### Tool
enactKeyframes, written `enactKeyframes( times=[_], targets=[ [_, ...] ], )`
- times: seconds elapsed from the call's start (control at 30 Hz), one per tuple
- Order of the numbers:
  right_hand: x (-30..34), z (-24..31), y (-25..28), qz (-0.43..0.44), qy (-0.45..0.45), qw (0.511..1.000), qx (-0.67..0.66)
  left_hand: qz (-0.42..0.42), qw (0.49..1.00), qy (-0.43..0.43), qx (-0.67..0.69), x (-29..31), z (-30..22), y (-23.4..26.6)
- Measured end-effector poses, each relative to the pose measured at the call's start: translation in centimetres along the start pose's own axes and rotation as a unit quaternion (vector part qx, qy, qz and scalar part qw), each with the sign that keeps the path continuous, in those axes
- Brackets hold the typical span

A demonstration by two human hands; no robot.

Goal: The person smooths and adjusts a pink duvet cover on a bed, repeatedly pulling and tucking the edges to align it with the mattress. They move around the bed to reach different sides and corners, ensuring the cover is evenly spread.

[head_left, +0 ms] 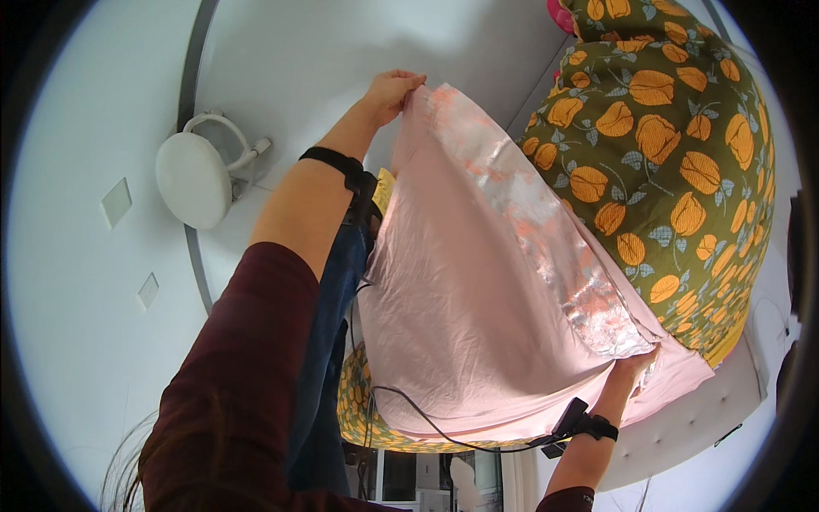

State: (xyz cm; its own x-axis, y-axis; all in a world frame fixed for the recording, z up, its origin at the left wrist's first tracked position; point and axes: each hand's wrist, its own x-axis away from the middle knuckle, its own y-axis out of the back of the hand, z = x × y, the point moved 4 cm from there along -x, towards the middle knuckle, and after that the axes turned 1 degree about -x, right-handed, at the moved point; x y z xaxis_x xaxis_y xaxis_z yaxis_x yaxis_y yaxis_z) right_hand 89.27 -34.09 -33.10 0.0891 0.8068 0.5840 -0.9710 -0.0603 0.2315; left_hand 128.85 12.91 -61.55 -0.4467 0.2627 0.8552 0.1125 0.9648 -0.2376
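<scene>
A large pale pink cloth with a shiny silver and coral band along one side is stretched between my hands. At the far end, my left hand is closed in a pinch on its upper corner. My right hand, lower and to the right, grips the cloth near the end of the shiny band; some of its fingers are hidden by the fabric. Both wrists wear black straps with small devices. A thin black cable runs across the cloth's lower edge toward the right wrist.
An olive bedspread with orange tulips fills the right side, and more of it shows under the pink cloth. Below right is a pale tufted headboard. A round white object on a curved stand is at left, near the wall plates.
</scene>
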Motion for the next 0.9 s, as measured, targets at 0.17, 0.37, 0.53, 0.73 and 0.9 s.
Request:
enactKeyframes(
  times=[0.17,0.37,0.53,0.73,0.9],
  targets=[
    [-0.3,-0.1,-0.3,0.039,0.002,0.999,-0.008,-0.073,0.962,-0.078,-0.251,3.0,-1.7,-1.7],
    [-1.1,0.0,0.6,0.002,0.04,0.998,-0.044,0.259,0.849,-0.233,-0.396,9.7,-4.2,-11.1],
    [-0.7,0.5,0.5,0.024,0.085,0.996,-0.026,0.283,0.629,-0.337,-0.64,13.1,-6.1,-14.6],
    [-1.6,1.3,0.9,0.02,0.111,0.993,-0.019,0.257,0.629,-0.375,-0.631,16.3,-6.3,-13.0],
    [-2.1,1.7,1.4,0.064,0.078,0.992,-0.081,0.271,0.718,-0.34,-0.543,18.4,-6.8,-11.3]
  ],
)
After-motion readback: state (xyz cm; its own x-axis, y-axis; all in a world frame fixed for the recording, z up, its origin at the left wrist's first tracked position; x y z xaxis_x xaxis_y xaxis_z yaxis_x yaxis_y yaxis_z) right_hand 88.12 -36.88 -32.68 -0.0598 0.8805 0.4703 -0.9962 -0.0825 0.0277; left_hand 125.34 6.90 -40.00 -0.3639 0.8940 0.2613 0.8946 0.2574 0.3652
